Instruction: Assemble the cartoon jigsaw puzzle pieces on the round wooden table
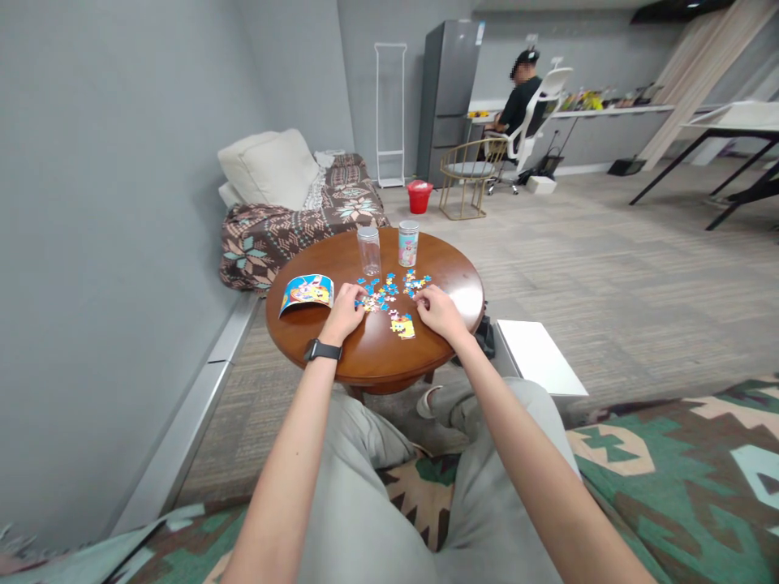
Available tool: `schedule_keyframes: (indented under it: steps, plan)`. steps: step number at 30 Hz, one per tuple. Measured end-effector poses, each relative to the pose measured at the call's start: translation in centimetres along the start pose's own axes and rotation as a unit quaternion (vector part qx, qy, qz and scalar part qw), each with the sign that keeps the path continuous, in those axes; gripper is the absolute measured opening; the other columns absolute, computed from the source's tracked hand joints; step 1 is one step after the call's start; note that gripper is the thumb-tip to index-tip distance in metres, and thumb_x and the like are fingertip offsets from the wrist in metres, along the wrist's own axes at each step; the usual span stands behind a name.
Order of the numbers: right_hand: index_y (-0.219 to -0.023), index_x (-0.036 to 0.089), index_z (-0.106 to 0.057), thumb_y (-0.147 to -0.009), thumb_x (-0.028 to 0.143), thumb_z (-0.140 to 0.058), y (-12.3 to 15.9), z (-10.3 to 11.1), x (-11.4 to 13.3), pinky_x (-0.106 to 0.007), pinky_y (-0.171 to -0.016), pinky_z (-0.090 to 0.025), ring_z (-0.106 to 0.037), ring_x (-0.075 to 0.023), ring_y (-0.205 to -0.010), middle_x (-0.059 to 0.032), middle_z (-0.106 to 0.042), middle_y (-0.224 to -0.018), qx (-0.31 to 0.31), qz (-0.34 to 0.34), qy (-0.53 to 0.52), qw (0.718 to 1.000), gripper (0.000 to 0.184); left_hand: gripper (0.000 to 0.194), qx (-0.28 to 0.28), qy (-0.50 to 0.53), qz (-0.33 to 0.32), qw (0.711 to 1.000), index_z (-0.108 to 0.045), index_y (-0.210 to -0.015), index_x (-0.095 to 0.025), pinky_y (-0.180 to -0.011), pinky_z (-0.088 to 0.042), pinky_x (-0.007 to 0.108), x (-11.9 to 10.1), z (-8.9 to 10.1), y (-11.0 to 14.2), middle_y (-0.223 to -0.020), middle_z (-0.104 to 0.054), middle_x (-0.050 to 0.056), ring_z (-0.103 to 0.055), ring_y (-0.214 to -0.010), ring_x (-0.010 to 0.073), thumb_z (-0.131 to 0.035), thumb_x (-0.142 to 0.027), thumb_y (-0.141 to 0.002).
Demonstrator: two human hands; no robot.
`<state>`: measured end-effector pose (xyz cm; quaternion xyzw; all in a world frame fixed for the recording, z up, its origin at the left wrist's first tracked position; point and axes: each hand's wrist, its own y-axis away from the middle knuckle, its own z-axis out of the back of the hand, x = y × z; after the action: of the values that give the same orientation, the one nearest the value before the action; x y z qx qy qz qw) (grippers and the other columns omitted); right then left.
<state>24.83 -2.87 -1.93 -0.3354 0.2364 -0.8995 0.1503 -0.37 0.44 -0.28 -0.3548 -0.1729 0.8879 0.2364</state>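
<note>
Loose jigsaw puzzle pieces (376,301), mostly blue with some yellow and pink, lie spread on the round wooden table (371,357). At the left edge of the pile, my left hand (348,311) rests with thumb and index finger apart, touching or just over the pieces. My right hand (439,312) is at the pile's right side, fingers curled together; whatever is between them is too small to make out. Between my hands, nearer me, sits a small joined puzzle section (402,326), mainly yellow. A curved picture sheet (308,292) with a cartoon stands left of my left hand.
Behind the pieces stand a clear lidded jar (368,251) and a jar with a printed label (408,245). A white box (539,357) is on the floor to the right. Farther off are a red bucket (419,197), a gold-framed chair (471,174) and a seated person (520,105).
</note>
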Motion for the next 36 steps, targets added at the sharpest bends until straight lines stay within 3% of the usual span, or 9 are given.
schedule_keyframes:
  steps: [10,22,28,32,36]
  plan:
    - [-0.087,0.018,-0.075,-0.086,0.016,-0.053,0.0,-0.1,-0.1,-0.042,-0.086,-0.054,-0.063,-0.0234,-0.087,-0.0094,-0.06,-0.093,-0.014,-0.005,-0.015,1.0,0.022,0.029,-0.001,0.012,0.007,1.0,-0.059,-0.092,-0.018,-0.092,-0.053,0.034,0.1,-0.1,-0.1,-0.099,-0.053,0.005,-0.06,-0.093,0.0174,-0.051,0.004,-0.075]
    - [-0.082,0.019,-0.071,-0.084,0.013,-0.053,0.1,0.1,0.1,-0.043,-0.089,-0.053,-0.061,-0.024,-0.091,-0.0097,-0.059,-0.095,-0.031,-0.004,-0.018,0.999,0.02,0.021,0.012,-0.004,0.025,1.0,-0.057,-0.087,-0.02,-0.088,-0.051,0.035,-0.3,0.2,-0.2,-0.093,-0.061,0.004,-0.061,-0.09,0.0196,-0.051,-0.002,-0.076]
    - [-0.084,0.019,-0.07,-0.086,0.012,-0.052,0.1,0.0,0.2,-0.044,-0.089,-0.052,-0.059,-0.0248,-0.093,-0.01,-0.059,-0.094,-0.036,-0.004,-0.016,0.999,0.019,0.017,0.018,-0.095,0.012,0.995,-0.061,-0.087,-0.021,-0.087,-0.049,0.04,-1.0,0.4,-0.3,-0.09,-0.068,0.006,-0.062,-0.09,0.0243,-0.053,-0.007,-0.08]
    - [-0.084,0.019,-0.069,-0.086,0.013,-0.052,0.2,0.0,0.1,-0.044,-0.089,-0.052,-0.059,-0.026,-0.094,-0.0105,-0.058,-0.095,-0.037,0.007,-0.013,0.999,0.018,0.015,0.052,-0.174,-0.019,0.983,-0.066,-0.088,-0.021,-0.087,-0.049,0.039,-2.0,0.4,-2.4,-0.09,-0.07,0.008,-0.064,-0.09,0.0262,-0.056,-0.012,-0.083]
    - [-0.084,0.02,-0.068,-0.086,0.01,-0.052,0.4,-0.1,0.2,-0.042,-0.088,-0.052,-0.06,-0.0252,-0.093,-0.0095,-0.058,-0.094,-0.044,0.015,-0.016,0.999,0.019,0.018,0.135,-0.201,-0.071,0.968,-0.07,-0.089,-0.021,-0.086,-0.049,0.036,-2.4,-0.5,-7.0,-0.094,-0.072,0.008,-0.066,-0.091,0.0252,-0.055,-0.012,-0.086]
